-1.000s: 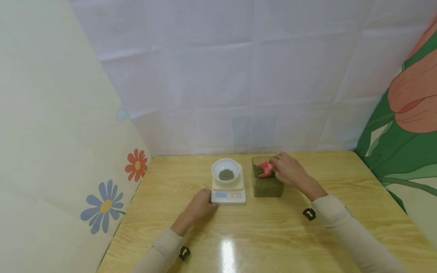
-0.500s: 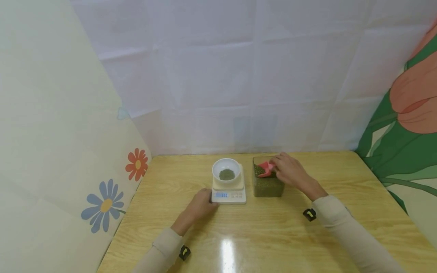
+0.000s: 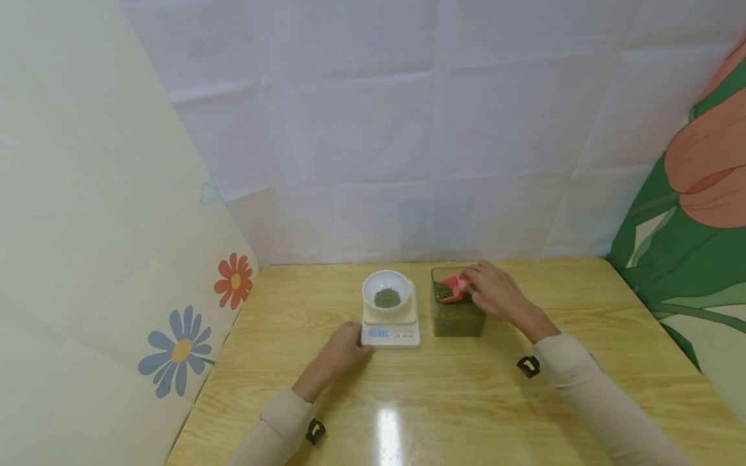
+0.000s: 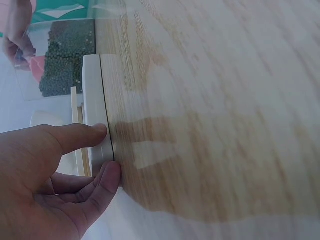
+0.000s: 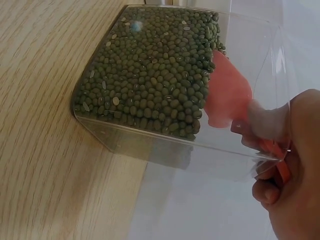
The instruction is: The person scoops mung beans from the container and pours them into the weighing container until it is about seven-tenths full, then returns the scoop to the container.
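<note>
In the head view a white kitchen scale (image 3: pixel 389 335) with a lit display carries a white bowl (image 3: pixel 386 285). A small heap of mung beans (image 3: pixel 387 298) lies in the bowl. My left hand (image 3: pixel 339 349) holds the scale's near left corner, its thumb on the front edge in the left wrist view. To the right stands a clear square container (image 5: pixel 165 135), partly filled with mung beans (image 5: pixel 155 70). My right hand (image 3: pixel 494 294) grips the handle of a pink scoop (image 5: pixel 227 92), whose blade is inside the container, touching the beans.
Scale and container stand side by side on a wood-grain table (image 3: pixel 443 401), a narrow gap between them. A white cloth backdrop (image 3: pixel 350 162) hangs behind the table's far edge. Flower-patterned sheets flank both sides.
</note>
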A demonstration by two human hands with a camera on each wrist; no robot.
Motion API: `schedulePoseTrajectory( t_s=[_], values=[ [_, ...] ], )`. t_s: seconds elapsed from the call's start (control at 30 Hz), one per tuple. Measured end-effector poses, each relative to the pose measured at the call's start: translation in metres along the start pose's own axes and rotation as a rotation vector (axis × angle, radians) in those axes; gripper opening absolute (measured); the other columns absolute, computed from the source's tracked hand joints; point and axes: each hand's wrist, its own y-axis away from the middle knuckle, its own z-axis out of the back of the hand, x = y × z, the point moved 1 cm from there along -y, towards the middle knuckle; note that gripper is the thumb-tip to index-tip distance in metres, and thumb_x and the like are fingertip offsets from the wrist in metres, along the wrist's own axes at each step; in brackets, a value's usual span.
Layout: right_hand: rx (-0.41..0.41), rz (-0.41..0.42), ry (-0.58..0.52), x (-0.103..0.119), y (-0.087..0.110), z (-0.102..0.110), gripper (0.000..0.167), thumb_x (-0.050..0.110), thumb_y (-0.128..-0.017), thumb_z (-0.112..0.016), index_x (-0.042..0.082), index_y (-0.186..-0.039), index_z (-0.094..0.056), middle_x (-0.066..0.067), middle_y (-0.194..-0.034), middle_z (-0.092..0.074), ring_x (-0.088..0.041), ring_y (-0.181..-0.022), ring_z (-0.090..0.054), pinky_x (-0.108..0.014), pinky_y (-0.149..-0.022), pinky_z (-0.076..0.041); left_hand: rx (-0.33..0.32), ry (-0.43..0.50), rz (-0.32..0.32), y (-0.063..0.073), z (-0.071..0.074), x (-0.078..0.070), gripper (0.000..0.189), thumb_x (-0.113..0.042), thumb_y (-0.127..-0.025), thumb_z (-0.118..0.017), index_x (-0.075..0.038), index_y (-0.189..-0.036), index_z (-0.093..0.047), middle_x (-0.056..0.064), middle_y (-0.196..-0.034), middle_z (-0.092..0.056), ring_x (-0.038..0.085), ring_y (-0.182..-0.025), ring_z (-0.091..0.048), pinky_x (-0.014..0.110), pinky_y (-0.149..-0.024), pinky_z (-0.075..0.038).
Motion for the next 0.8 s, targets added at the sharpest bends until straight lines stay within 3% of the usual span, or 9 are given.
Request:
schedulePoseTrajectory(
  t_s=[0.3,0.8],
  values=[
    [-0.008,-0.006,-0.012,-0.0036,-0.0004,-0.0019,0.023,0.015,-0.100,-0.071,0.000,-0.117,-0.074,-0.016,-0.113,-0.075,-0.030,-0.098,-0.063,-0.049,-0.083,-0.056,0.000,0.008,0.009,0.0003,-0.0003,-0.0001,0.031,-0.013,-0.091,-0.080,0.002,-0.116,-0.073,0.010,-0.097,-0.068,0.018,-0.084,-0.057,0.036,-0.077,-0.058],
    [-0.014,-0.025,-0.051,-0.0098,0.0037,0.0008,0.026,0.016,-0.102,-0.069,-0.001,-0.121,-0.074,-0.020,-0.121,-0.075,-0.036,-0.109,-0.065,-0.055,-0.094,-0.056,-0.005,0.015,0.000,0.0006,-0.0008,-0.0006,0.030,-0.013,-0.090,-0.081,0.002,-0.115,-0.074,0.009,-0.097,-0.068,0.018,-0.086,-0.058,0.037,-0.079,-0.059]
  ],
)
